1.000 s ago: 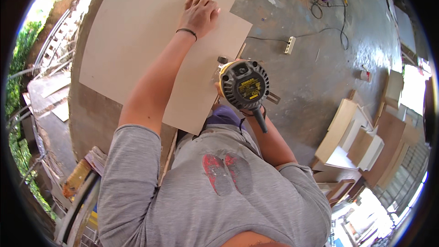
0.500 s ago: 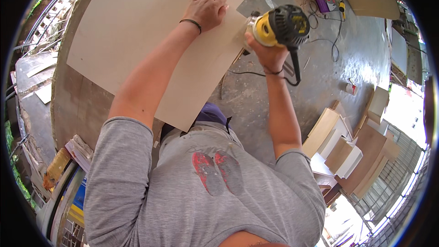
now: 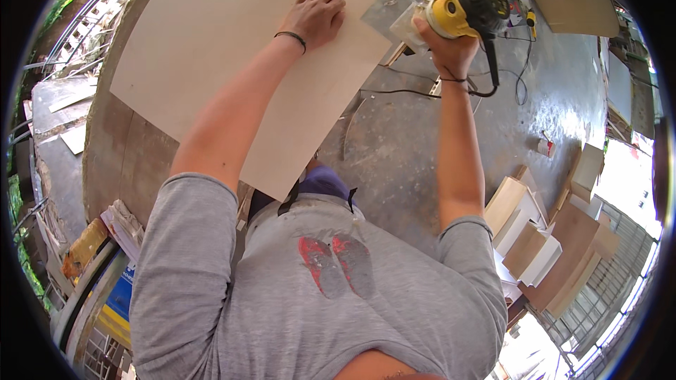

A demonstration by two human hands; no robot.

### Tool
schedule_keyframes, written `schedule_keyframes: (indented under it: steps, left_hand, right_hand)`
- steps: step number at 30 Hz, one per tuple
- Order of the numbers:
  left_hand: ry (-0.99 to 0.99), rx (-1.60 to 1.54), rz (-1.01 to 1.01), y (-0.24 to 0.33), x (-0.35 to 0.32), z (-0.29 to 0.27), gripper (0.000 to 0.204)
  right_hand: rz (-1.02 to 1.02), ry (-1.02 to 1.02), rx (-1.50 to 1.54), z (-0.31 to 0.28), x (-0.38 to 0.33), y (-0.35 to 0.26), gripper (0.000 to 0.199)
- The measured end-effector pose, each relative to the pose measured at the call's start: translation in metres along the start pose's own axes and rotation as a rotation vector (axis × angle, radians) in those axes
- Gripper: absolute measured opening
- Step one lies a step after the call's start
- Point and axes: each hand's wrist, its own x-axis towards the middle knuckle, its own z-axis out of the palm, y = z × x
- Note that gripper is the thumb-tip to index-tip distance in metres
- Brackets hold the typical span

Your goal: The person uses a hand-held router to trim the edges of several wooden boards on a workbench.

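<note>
A large pale flat panel (image 3: pixel 232 49) lies on a brown worktable (image 3: pixel 130 141) in front of me. Its right edge steps inward near the far end. My left hand (image 3: pixel 318 17) rests on the panel, fingers curled under, holding nothing. To the right of the panel, my right hand (image 3: pixel 451 49) grips a yellow and black trim router (image 3: pixel 451 13) by its body. The router is tilted, with its clear base toward the panel but apart from it. A black cord (image 3: pixel 493 63) hangs from the router's rear.
Wooden box pieces and boards (image 3: pixel 524 232) stand at the right on the grey floor (image 3: pixel 401 141). A small white and red can (image 3: pixel 544 146) sits there too. Loose cables cross the floor beyond the panel. Scrap boards (image 3: pixel 70 116) lie at the far left.
My right hand has carried the router right and slightly away, off the panel's edge. My left hand has barely moved on the panel.
</note>
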Motion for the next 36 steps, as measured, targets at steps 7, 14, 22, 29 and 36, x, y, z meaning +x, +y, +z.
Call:
schedule_keyframes:
  steps: [7,14,22,29,36]
  left_hand:
    - [0.247,-0.188,0.037,-0.009,-0.015,0.001,0.029]
    - [-0.099,-0.024,0.030,-0.020,-0.189,-0.064,0.054]
    - [-0.361,-0.006,0.066,-0.029,-0.278,-0.128,0.097]
    - [-0.308,0.023,0.083,-0.035,-0.277,-0.113,0.099]
    - [-0.275,0.037,0.080,-0.036,-0.277,-0.107,0.098]
  right_hand:
    - [0.039,-0.083,0.080,0.015,-0.049,-0.040,0.045]
    - [0.002,-0.152,-0.041,0.027,-0.086,-0.063,0.045]
    - [0.072,-0.109,0.062,0.039,-0.119,-0.096,0.043]
    - [0.082,-0.199,0.020,0.051,-0.183,-0.137,0.042]
    - [0.025,-0.282,-0.140,0.064,-0.248,-0.161,0.037]
